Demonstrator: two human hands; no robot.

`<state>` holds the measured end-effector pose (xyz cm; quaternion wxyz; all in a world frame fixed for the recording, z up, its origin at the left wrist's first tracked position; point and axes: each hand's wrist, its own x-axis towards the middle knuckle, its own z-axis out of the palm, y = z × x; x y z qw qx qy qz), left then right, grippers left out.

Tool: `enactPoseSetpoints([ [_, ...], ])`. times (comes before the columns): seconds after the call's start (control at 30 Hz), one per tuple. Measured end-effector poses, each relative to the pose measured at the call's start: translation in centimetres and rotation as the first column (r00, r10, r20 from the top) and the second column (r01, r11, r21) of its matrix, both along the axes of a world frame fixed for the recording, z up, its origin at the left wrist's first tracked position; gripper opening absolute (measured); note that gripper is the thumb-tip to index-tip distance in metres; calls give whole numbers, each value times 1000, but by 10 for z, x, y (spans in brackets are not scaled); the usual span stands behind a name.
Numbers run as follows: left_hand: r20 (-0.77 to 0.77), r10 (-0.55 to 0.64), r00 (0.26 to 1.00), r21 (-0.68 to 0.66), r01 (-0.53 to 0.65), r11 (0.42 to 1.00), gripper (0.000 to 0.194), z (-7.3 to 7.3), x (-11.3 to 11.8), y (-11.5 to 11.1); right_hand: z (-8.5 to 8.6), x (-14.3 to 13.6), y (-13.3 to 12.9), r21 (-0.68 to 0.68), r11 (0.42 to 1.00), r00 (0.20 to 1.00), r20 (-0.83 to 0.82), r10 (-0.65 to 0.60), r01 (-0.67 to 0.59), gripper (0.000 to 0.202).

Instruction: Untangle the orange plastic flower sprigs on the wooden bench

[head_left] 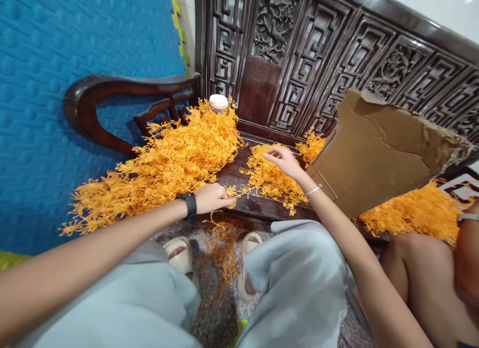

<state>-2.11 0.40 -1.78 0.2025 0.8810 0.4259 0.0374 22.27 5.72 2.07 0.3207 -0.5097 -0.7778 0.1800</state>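
My left hand (pixel 213 197), with a dark band at its wrist, is closed on an orange plastic flower sprig (pixel 242 192) at the bench's front edge. Thin stems stick out past its fingers to the right and below. My right hand (pixel 285 162) is above a smaller heap of orange sprigs (pixel 275 181), thumb and forefinger bent together in a pinch; what lies between the tips is too small to make out. Left of both hands, a large pile of the same orange sprigs (pixel 179 156) covers the bench end.
A dark carved wooden bench (pixel 258 88) runs across. A white-lidded jar (pixel 219 102) stands behind the large pile. To the right, a cardboard piece (pixel 377 153) leans over more orange sprigs (pixel 415 211); another person's knee (pixel 419 258) is close by. Orange bits (pixel 224 248) lie on the floor.
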Motion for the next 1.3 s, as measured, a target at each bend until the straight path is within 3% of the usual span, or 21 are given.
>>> enactPoseSetpoints([
  [0.07,4,-6,1000,-19,6,1000,50,-1,2,0,11,-27,-21,-189,939,956,14,294,-286,31],
  [0.1,9,-10,1000,-30,10,1000,49,-2,3,0,15,-38,-30,-247,897,922,30,385,-367,31],
  [0.2,38,-2,999,-31,3,1000,47,-4,6,-1,13,-61,-49,-310,836,855,115,506,-453,30],
  [0.33,62,14,998,-20,-13,1000,44,-3,7,-3,1,-72,-52,-348,807,813,176,555,-476,18],
  [0.57,26,14,1000,-36,-13,999,44,-6,5,-5,-4,-69,-45,-351,858,812,322,487,-375,5],
  [0.73,39,21,999,-44,-19,999,46,-11,5,-6,-10,-65,-45,-298,898,730,525,438,-324,7],
  [0.9,27,28,999,-57,-26,998,51,-8,10,-8,-17,-65,-41,-126,971,647,727,229,-203,11],
  [1.07,75,157,985,-18,-156,988,50,2,18,-4,-11,-63,-31,28,998,744,667,17,-48,14],
  [1.2,216,248,944,-22,-249,968,48,11,26,2,-3,-63,-22,169,983,804,575,-154,67,15],
  [1.3,349,289,891,-86,-277,957,46,13,34,8,2,-62,-14,210,971,830,517,-209,113,15],
])
